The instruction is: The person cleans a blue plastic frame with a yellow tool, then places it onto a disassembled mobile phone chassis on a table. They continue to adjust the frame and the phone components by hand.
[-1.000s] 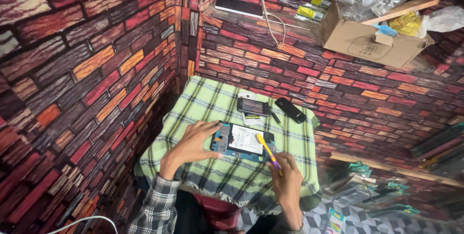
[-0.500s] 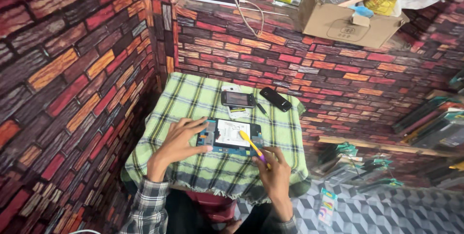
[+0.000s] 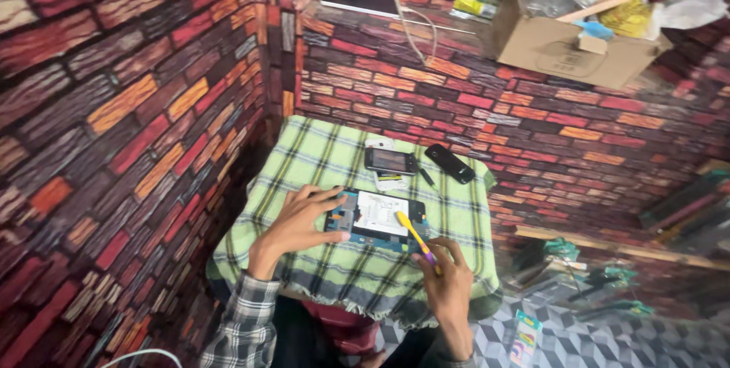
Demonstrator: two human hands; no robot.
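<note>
Two hands at work on one opened device. The opened dark smartphone with its back off, white battery panel and blue inner frame showing [image 3: 376, 220], lies flat near the middle of the small table draped in a green-and-white checked cloth [image 3: 319, 159]. The left hand [image 3: 298, 225] is spread open, fingers pressing the phone's left end to pin it; it grips nothing. The right hand [image 3: 445, 288], at 4 o'clock of the phone, is closed around a slim yellow plastic pry stick with a purple end [image 3: 415, 236], its tip resting on the phone's lower right area.

Risks, as judged:
- The stick's tip sits close to the battery panel; a slip or hard lever could gouge it or tear a thin cable. Exact contact point too small to tell.
- The cloth is loose and hangs over the edge; the phone could slide if the left hand lifts.
- Any small screws would vanish in the check pattern; none visible.

At 12 o'clock of the opened phone: a second dark phone lying screen-up [image 3: 390, 160] on a white flat piece, and at 1 o'clock a black oblong handset [image 3: 449, 163], apart from it.

Packages: a brown cardboard box [image 3: 563, 52] at 1 o'clock, far, sits against the brick-pattern wall, open-topped, stuffed with clear plastic bags, a yellow packet and a wooden strip. A yellow-and-green flat packet [image 3: 473, 4] lies at 12 o'clock beside a dark flat slab. A small white-and-yellow blister card [image 3: 523, 337] lies on the patterned floor at 5 o'clock.
</note>
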